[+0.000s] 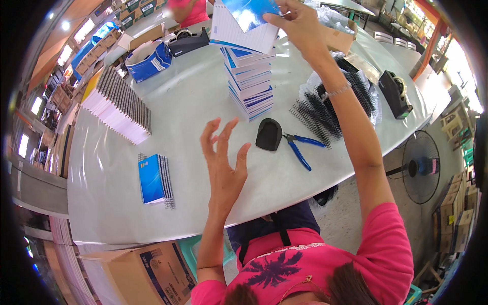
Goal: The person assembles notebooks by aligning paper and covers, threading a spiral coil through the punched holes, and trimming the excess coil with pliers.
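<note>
High over the table, my right hand (300,23) pinches the edge of a blue notebook cover (249,12) at the top of a tall stack of unbound notebooks (250,84). White lined pages show under the lifted cover. My left hand (223,157) hovers above the table with its fingers spread and nothing in them. To its left lies a small pile of blue spiral notebooks (155,179). On its right are a black pouch-like piece (268,134) and blue-handled pliers (301,147). Black spiral coils (330,104) lie heaped under and beside my right forearm.
A long row of spiral-bound notebooks (119,104) stands at the left. Tape dispensers (189,41) (395,95) sit at the back and right, near a blue bag (149,62). A fan (421,166) stands beyond the right edge; a cardboard box (147,274) is below the table's front edge.
</note>
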Demonstrator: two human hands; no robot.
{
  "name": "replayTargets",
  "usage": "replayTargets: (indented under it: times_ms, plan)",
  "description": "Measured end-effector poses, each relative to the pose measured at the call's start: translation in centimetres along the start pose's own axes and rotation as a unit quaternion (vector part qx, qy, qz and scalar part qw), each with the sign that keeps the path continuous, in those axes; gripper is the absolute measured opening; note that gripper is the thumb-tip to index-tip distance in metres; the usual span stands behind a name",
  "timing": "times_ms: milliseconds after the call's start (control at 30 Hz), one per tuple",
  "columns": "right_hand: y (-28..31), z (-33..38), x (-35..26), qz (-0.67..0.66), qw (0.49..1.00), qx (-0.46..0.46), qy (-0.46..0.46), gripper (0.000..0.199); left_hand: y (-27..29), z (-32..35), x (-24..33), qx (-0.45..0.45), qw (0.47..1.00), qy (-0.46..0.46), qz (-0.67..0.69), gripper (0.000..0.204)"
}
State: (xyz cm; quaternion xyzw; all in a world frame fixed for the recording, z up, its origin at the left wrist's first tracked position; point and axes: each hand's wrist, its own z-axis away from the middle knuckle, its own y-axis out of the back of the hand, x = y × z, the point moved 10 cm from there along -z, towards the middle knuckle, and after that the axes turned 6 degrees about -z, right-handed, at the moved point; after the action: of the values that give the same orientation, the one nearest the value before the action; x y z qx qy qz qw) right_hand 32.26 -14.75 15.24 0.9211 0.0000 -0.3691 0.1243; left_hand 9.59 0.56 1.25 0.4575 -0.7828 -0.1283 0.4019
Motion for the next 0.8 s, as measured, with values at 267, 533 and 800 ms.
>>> replayTargets:
  times_ms: [267,533,800]
  plan:
    - [-5.5,13.9,-3.2,-0.251,0.954,-0.105,-0.127,0.039,8.8,2.7,4.7,0.247,0.958,-0.1,-0.11,0.053]
    - [-8.1,24.8,2.1,-0.134,0.956,-0.157,-0.208,0.044,-1.3,4.1,0.4,-0.133,0.951,0.01,-0.277,0.054]
    - [-7.5,26.1,3.0,-0.156,0.947,-0.144,-0.24,0.052,-0.5,4.7,-1.1,-0.106,0.975,0.085,-0.174,0.046]
